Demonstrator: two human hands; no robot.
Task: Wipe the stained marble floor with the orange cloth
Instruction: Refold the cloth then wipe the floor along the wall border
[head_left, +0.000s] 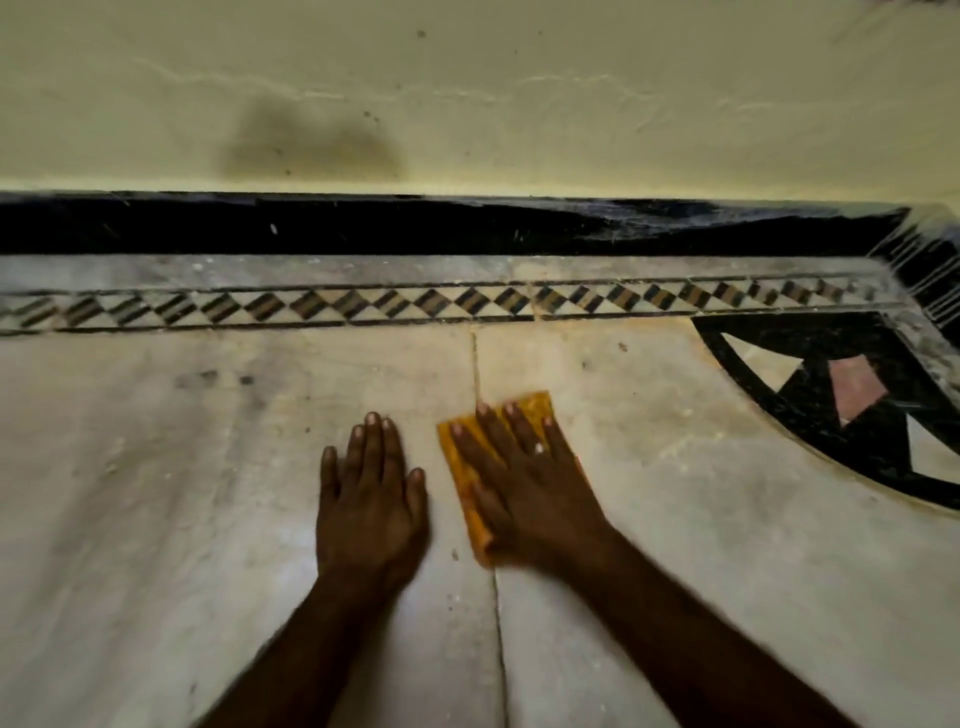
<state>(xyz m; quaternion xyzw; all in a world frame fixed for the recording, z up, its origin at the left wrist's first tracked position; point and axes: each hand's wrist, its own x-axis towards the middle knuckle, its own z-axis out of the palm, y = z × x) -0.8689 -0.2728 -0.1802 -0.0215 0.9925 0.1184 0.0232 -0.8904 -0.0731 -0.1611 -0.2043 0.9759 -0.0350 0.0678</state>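
Fingers (498, 436) extended flat on the orange cloth (537, 406)

We recorded the fingers of the right hand (524, 488) as straight and slightly spread, pressing the orange cloth against the marble floor (156, 493). No finger was curled round the cloth. The cloth lay under the palm, with its far corner showing beyond the fingertips and its left edge showing beside the thumb. It sat across a joint line (500, 649) between two floor slabs.

We recorded the left hand (371, 504) just beside the cloth and apart from it. It lay palm down on the bare marble, its fingers straight and close together, holding nothing.

Grey and yellowish stains marked the floor around both hands. Beyond the hands, a diamond-pattern border strip (415, 304) ran across the floor. Behind it stood a black skirting (415, 226) and a pale wall (571, 104) bearing a dark smudge (311, 145). To the right, a black curved inlay (810, 400) occupied the corner, well apart from the cloth.
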